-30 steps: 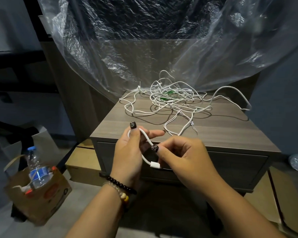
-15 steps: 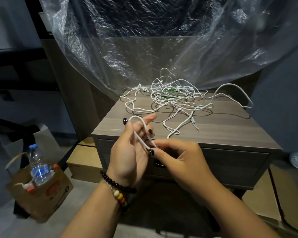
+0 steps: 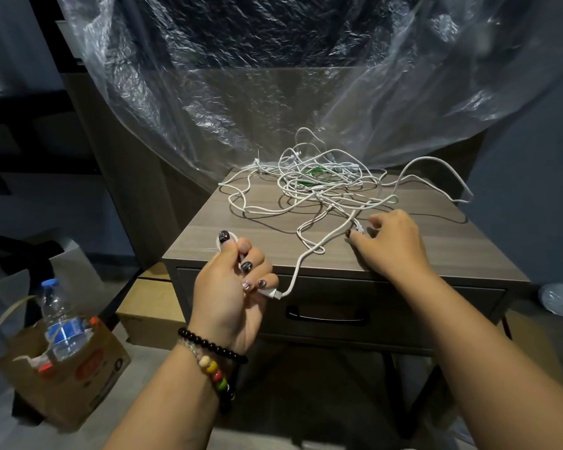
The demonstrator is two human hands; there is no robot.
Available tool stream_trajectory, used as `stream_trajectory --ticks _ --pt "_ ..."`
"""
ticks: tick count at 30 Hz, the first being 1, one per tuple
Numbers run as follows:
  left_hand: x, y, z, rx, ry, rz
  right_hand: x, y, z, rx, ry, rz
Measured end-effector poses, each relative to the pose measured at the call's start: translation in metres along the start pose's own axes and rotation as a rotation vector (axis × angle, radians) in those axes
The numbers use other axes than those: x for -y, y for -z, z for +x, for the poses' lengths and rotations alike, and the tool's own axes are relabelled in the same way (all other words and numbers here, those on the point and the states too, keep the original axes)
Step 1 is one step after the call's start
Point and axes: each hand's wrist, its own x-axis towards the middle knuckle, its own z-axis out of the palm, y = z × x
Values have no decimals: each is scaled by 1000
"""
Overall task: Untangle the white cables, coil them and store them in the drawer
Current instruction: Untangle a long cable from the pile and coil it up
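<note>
The white cables [image 3: 319, 186] are lying in a loose tangle on the back half of the desk [image 3: 436, 251], with something green showing inside the heap. One strand is running out of the tangle toward the person, crossing the front edge of the desk and hanging just over the closed drawer [image 3: 403, 306]; its long axis is running from back right to front left, and its white plug [image 3: 275, 293] is pointing right, sitting just off the left hand's lower fingers. The left hand [image 3: 231, 287] is holding a small loop of this cable, its grip curled tight round it, with the thumb pressing the loop at the top; it is hovering in front of the desk's front left corner. The right hand [image 3: 394, 245] is resting on the desktop near the front edge, its grip bent down with thumb and forefinger closing on a small connector [image 3: 359, 228] at the near end of the tangle.

Another loop is arching up past the desk's right edge. The front strip of the desktop between the hands is lying bare, as is the right front part. Crinkled clear plastic sheeting [image 3: 306, 76] is hanging close behind the tangle, touching the back edge. The drawer's dark handle [image 3: 327, 316] is sitting below and between the hands. To the left, on the floor, a cardboard box [image 3: 88, 378] is holding a water bottle [image 3: 61, 323], well apart from the desk.
</note>
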Motion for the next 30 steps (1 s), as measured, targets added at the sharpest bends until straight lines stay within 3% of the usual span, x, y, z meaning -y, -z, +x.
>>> stream_trajectory --ticks 3,9,20,30 --pt "-1 0 1 16 91 -96 6 -5 15 15 -1 -119" --pt "0 -2 6 46 206 -139 -3 2 22 -39 -40 15" --pt "3 -8 2 83 340 -107 -57 75 10 -325 -84 45" --pt "12 -15 -15 120 410 -77 -85 54 -2 -182 -102 -128"
